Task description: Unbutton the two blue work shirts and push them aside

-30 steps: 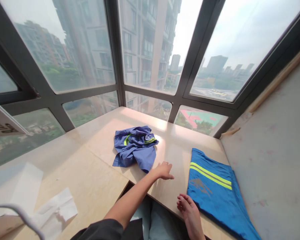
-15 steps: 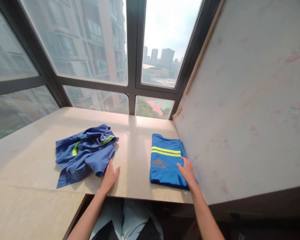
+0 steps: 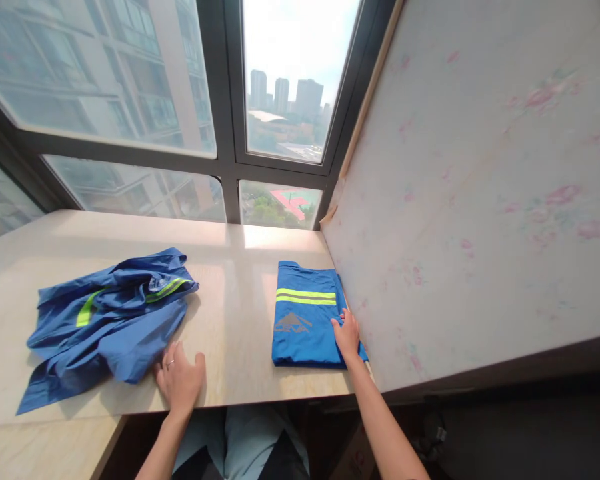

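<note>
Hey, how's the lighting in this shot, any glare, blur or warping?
Head view: daylight from the windows blows out the sky and puts a bright glare patch on the tabletop; the wide lens bows the window frames; the crumpled blue garment casts a soft shadow; both hands and the folded blue garment look sharp.

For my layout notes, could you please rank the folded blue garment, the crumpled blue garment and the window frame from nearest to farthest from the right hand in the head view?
1. Folded blue garment: under the right hand.
2. Crumpled blue garment: left, across the table.
3. Window frame: behind, farthest.
</note>
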`<act>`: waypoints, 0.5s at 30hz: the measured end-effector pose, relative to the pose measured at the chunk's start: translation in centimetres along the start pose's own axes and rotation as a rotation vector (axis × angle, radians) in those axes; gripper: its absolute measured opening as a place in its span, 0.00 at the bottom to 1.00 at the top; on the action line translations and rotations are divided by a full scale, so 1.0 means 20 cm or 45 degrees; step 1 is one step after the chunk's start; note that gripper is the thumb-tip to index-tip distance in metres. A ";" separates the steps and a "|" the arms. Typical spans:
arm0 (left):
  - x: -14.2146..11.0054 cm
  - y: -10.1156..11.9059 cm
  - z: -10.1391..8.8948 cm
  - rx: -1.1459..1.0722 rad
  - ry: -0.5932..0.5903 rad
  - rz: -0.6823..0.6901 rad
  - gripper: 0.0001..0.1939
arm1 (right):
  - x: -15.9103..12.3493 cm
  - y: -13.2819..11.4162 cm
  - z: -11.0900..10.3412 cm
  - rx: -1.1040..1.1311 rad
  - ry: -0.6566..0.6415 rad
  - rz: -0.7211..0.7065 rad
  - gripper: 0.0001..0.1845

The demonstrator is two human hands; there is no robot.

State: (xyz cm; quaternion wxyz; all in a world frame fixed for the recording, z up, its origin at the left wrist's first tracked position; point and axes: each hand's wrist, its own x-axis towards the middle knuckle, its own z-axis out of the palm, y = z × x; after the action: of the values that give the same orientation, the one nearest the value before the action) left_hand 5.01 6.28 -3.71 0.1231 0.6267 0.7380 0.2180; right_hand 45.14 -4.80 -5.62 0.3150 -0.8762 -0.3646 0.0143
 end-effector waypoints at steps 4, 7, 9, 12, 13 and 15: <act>-0.02 0.00 0.02 0.082 0.058 0.055 0.27 | 0.05 0.01 -0.07 0.035 -0.225 0.103 0.24; -0.02 -0.01 0.02 0.122 0.066 0.088 0.27 | 0.07 -0.01 -0.12 0.099 -0.422 0.159 0.19; -0.02 -0.02 0.01 0.132 0.063 0.110 0.27 | 0.08 -0.03 -0.15 0.139 -0.464 0.179 0.17; -0.03 -0.02 0.00 0.124 0.059 0.129 0.26 | 0.09 -0.07 -0.18 0.176 -0.477 0.184 0.11; -0.03 -0.03 0.00 0.116 0.060 0.128 0.26 | 0.09 -0.08 -0.19 0.193 -0.479 0.183 0.08; -0.03 -0.04 0.01 0.096 0.062 0.123 0.25 | 0.09 -0.12 -0.22 0.235 -0.479 0.173 0.05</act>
State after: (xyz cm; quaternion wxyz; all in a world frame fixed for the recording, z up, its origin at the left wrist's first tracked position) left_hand 4.53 5.58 -4.25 0.0708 0.6604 0.7172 0.2107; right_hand 46.06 -4.62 -0.41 0.3186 -0.8481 -0.3541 0.2319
